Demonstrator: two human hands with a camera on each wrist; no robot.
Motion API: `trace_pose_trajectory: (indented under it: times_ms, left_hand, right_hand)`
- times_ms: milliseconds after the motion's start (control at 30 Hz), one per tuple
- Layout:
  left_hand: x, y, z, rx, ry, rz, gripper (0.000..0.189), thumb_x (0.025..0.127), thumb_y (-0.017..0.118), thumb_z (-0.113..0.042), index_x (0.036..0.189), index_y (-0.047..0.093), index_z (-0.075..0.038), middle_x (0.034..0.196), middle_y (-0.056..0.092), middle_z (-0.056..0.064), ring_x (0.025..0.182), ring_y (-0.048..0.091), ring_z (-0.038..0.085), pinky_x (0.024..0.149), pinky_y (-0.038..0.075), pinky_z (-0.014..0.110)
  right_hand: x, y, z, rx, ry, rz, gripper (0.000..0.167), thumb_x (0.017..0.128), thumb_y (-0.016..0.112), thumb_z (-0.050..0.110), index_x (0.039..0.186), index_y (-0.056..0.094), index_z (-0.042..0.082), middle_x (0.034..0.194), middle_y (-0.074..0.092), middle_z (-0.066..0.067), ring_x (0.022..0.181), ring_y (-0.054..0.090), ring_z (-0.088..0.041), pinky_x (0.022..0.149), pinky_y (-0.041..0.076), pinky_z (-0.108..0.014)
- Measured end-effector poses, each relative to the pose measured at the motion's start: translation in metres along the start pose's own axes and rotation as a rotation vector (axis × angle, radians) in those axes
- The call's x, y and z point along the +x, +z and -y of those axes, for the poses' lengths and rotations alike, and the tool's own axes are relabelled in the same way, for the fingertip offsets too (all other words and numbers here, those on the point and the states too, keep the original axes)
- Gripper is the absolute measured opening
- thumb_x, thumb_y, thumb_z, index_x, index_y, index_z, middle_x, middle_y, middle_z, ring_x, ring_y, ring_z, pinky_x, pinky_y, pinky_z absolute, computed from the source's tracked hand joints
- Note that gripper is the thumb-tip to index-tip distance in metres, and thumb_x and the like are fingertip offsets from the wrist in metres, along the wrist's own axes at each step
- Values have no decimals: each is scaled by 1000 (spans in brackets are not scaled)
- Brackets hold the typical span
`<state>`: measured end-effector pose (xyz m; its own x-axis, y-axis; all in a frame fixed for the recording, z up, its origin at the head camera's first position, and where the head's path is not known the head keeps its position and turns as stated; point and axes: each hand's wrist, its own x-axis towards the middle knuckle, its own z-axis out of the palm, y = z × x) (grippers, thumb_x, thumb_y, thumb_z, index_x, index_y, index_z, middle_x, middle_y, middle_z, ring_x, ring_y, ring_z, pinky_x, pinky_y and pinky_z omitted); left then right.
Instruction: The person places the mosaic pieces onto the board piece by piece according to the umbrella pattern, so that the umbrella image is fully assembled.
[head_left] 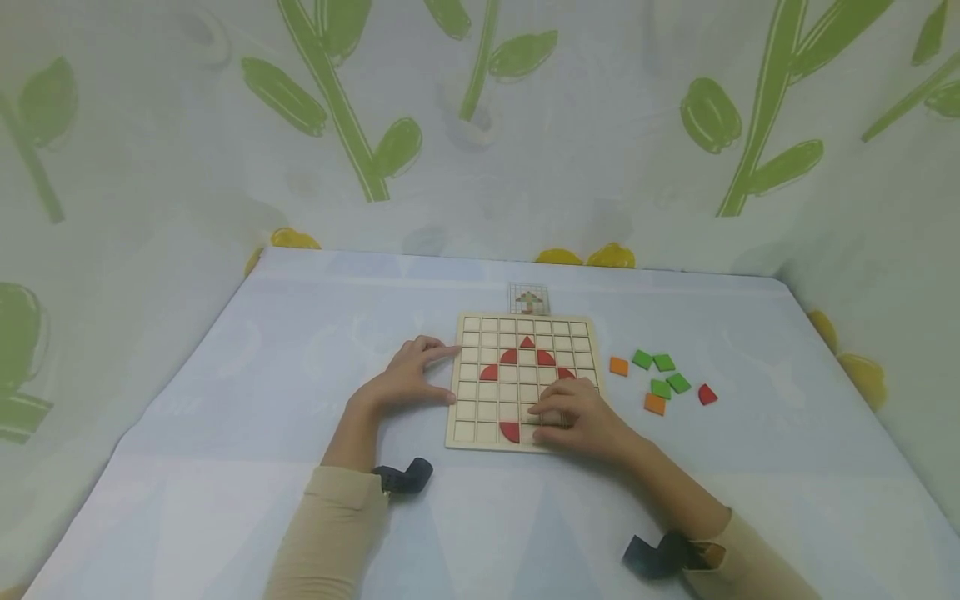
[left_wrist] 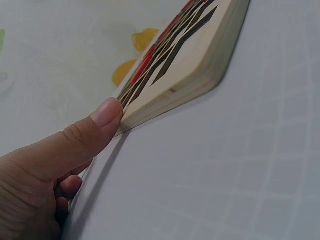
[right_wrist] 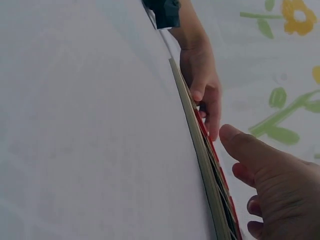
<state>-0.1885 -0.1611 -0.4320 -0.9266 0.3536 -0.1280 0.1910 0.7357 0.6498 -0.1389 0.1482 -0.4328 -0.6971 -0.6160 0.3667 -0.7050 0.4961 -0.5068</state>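
Observation:
A wooden grid board (head_left: pixel 453 433) lies flat on the table in the head view. In its cells sit a red triangle (head_left: pixel 527 342) and several red quarter-circle pieces, one of them, a red quarter-circle (head_left: pixel 510 432), in the bottom row. My left hand (head_left: pixel 405 375) touches the board's left edge with thumb and forefinger spread; the left wrist view has the thumb (left_wrist: pixel 107 114) right at the rim. Over the lower right of the board is my right hand (head_left: pixel 581 417), thumb and forefinger apart, nothing visible between them. It covers several cells there.
Right of the board lie several green squares (head_left: pixel 661 388), two orange squares (head_left: pixel 655 404) and a red quarter-circle (head_left: pixel 707 394). A small pattern card (head_left: pixel 528 298) lies at the board's far edge. Leaf-printed cloth walls (head_left: pixel 600 167) surround the table's back and sides.

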Motion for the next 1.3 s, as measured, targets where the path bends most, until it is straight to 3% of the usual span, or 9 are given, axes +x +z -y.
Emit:
trace_pose_trajectory:
  times_ms: [567, 767, 1000, 1300]
  left_hand:
    - [-3, -2, -1, 20, 26, -9, 82, 70, 81, -40, 142, 45, -23, 136, 39, 8, 125, 33, 26, 105, 30, 49]
    - [-3, -4, -2, 19, 15, -9, 82, 70, 81, -40, 142, 45, -24, 136, 39, 7, 126, 33, 26, 105, 31, 49]
    - [-3, -2, -2, 6, 18, -11, 82, 69, 81, -41, 141, 46, -24, 135, 40, 7, 125, 33, 26, 104, 31, 50]
    - [-1, 2, 0, -10, 11, -9, 83, 68, 82, -42, 141, 47, -26, 134, 40, 5, 125, 33, 25, 104, 31, 49]
  right_hand:
    - [-14, -16, -17, -28, 24, -56, 28, 69, 84, 21, 95, 75, 18, 93, 63, 11, 93, 52, -10, 80, 37, -32]
    - [-20, -23, -22, -66, 73, -71, 28, 69, 84, 22, 96, 75, 19, 92, 62, 11, 92, 51, -9, 80, 39, -33]
    - [-30, -30, -30, -74, 68, -126, 31, 65, 86, 18, 94, 75, 13, 89, 63, 8, 87, 51, -9, 76, 35, -29]
    - [-41, -38, -35, -118, 201, -112, 31, 69, 84, 18, 98, 74, 15, 92, 64, 6, 91, 52, -12, 75, 42, -31]
